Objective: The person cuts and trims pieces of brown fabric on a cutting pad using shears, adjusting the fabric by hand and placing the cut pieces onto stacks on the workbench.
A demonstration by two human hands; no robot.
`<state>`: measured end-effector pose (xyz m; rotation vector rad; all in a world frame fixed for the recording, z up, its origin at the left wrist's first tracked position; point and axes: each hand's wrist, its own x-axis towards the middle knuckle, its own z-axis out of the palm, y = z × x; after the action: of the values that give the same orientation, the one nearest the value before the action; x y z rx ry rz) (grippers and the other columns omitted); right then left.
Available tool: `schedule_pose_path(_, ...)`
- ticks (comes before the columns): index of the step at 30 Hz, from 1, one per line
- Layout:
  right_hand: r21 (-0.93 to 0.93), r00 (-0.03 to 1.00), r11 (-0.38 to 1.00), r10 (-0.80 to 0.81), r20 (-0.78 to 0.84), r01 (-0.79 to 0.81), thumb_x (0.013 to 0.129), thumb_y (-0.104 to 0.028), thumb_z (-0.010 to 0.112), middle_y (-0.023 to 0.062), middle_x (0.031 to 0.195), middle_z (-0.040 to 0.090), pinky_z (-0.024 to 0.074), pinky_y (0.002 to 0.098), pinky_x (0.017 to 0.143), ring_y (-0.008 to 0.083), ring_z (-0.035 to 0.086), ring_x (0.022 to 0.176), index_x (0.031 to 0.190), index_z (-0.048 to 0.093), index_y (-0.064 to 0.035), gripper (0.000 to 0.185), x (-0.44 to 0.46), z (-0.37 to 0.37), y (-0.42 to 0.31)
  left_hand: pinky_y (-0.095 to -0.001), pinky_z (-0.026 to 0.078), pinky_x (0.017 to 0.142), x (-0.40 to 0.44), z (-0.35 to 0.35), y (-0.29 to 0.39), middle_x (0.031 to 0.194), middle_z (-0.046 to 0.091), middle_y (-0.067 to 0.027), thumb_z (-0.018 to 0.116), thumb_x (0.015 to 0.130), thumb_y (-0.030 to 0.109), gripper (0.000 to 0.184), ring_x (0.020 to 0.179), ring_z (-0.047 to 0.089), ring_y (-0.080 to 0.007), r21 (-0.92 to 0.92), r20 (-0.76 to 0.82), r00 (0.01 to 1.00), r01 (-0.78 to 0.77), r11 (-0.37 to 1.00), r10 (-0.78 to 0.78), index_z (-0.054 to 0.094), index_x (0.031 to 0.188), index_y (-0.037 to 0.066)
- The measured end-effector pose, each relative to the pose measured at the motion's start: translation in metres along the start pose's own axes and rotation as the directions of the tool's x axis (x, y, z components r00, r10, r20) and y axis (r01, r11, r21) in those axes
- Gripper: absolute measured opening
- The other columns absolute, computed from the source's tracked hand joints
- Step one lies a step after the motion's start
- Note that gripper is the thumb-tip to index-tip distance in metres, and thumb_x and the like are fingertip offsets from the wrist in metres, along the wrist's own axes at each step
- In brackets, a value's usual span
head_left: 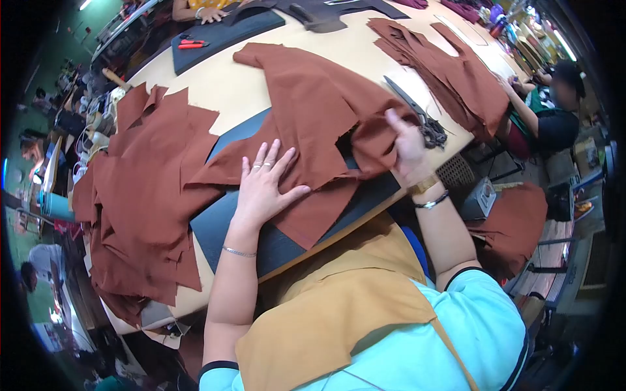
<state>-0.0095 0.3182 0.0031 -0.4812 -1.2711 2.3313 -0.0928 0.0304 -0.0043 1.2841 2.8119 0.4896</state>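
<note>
A rust-brown cloth piece [306, 98] lies partly folded over a dark blue board [228, 225] at the table's near edge. My left hand [267, 182] rests on the cloth with its fingers spread and the palm down. To the right, my right hand [411, 146] is at the cloth's bunched right end, its thumb up and the cloth edge between thumb and fingers. Just beyond my right hand lie large dark scissors [407, 98], next to a small dark tangled bundle [432, 132]. Left of the board is a pile of the same brown cloth [143, 189].
More brown cloth [443, 75] lies at the back right, where a co-worker's hand [505, 85] touches it. Another person's hand [212, 14] is at the far edge, near a second blue board [228, 39] with red-handled snips [192, 44]. Brown cloth [515, 218] hangs low at right.
</note>
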Motion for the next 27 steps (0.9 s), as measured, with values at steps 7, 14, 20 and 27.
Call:
schedule_pose_path(7, -0.257, 0.781, 0.911, -0.409, -0.472, 0.322, 0.092, -0.013, 0.053, 0.0097, 0.115, 0.062, 0.0484, 0.0419, 0.092, 0.0254, 0.061, 0.105, 0.115, 0.058, -0.0036, 0.026, -0.037, -0.188, -0.216, -0.0545, 0.015, 0.113, -0.005, 0.008, -0.006, 0.15, 0.036, -0.0073, 0.054, 0.092, 0.027, 0.044, 0.141, 0.026, -0.0269, -0.036, -0.019, 0.999, 0.027, 0.999, -0.027, 0.052, 0.135, 0.019)
schedule_pose_path(14, -0.883, 0.218, -0.17, -0.973, 0.08, -0.437, 0.09, -0.027, 0.048, 0.0272, 0.104, 0.063, 0.0475, 0.0458, 0.086, 0.0395, 0.061, 0.096, 0.104, 0.061, 0.0053, 0.037, -0.213, -0.279, -0.486, -0.0553, 0.013, 0.113, -0.006, 0.015, -0.011, 0.153, 0.03, -0.0028, 0.037, 0.098, 0.021, 0.037, 0.143, 0.023, -0.0267, -0.034, -0.006, 1.0, 0.022, 0.999, -0.023, 0.052, 0.128, 0.008)
schedule_pose_path(20, -0.592, 0.464, -0.434, -0.879, 0.112, -0.679, 0.087, -0.021, 0.042, 0.028, 0.079, 0.062, 0.0475, 0.0507, 0.069, 0.0439, 0.061, 0.076, 0.081, 0.063, 0.0035, 0.033, -0.212, -0.33, -0.52, -0.0552, 0.012, 0.113, -0.006, 0.015, -0.007, 0.154, 0.029, -0.0011, 0.034, 0.1, 0.026, 0.04, 0.143, 0.022, -0.026, 0.005, -0.012, 0.999, 0.036, 0.999, -0.036, 0.05, 0.132, 0.01)
schedule_pose_path(27, -0.388, 0.751, -0.644, -0.534, -0.388, -0.659, 0.089, -0.021, 0.043, 0.02, 0.097, 0.067, 0.053, 0.0455, 0.077, 0.0352, 0.066, 0.087, 0.099, 0.066, -0.0051, 0.03, -0.172, -0.462, -0.283, -0.0555, 0.013, 0.113, -0.006, 0.013, -0.006, 0.154, 0.029, -0.0011, 0.032, 0.1, 0.027, 0.042, 0.143, 0.022, -0.0263, 0.059, 0.029, 0.998, 0.054, 0.997, -0.056, 0.047, 0.136, 0.011)
